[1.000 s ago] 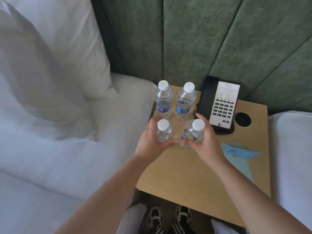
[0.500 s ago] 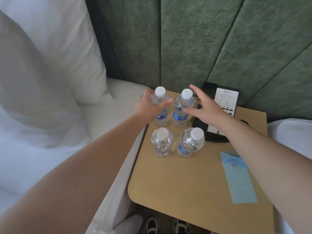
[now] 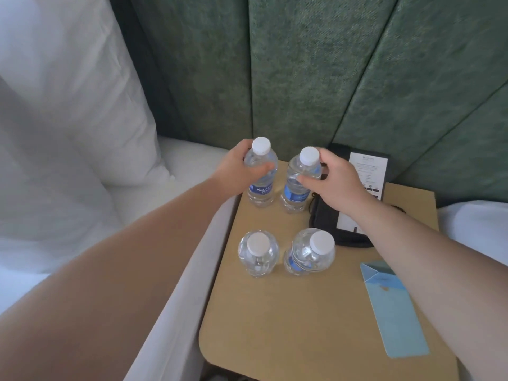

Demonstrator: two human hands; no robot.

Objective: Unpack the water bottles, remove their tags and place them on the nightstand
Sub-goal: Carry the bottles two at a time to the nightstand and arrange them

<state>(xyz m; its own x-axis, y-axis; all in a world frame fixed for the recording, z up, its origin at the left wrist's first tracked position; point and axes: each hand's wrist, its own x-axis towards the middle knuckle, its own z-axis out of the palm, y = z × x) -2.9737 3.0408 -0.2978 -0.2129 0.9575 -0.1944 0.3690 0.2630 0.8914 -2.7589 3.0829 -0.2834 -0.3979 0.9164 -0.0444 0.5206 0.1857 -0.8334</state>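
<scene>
Left hand [image 3: 236, 169] curled round the upper body of the back-left bottle [image 3: 259, 174], thumb across the front, fingers behind it. Right hand [image 3: 330, 180] pinches the back-right bottle [image 3: 298, 182] just under its cap, thumb on the near side, fingers wrapped over the far side. Both gripped bottles stand upright, close together but apart, at the rear of the nightstand [image 3: 302, 325]. Just right of the right hand a black phone [image 3: 354, 188] with a white card face, partly covered by that hand and wrist. Nearer than the grips, two more bottles upright: front-left bottle [image 3: 258, 253] and front-right bottle [image 3: 309, 251], apart from each other. Near-right of them a light blue card [image 3: 395, 312], its edge under the right forearm. Left of the left hand white bedding and a pillow [image 3: 82, 105]; behind both grips green padded panels [image 3: 302, 64]. Bottles clear plastic, white caps, blue labels on three; front-left label not visible from above. Phone keypad blurred, unreadable
</scene>
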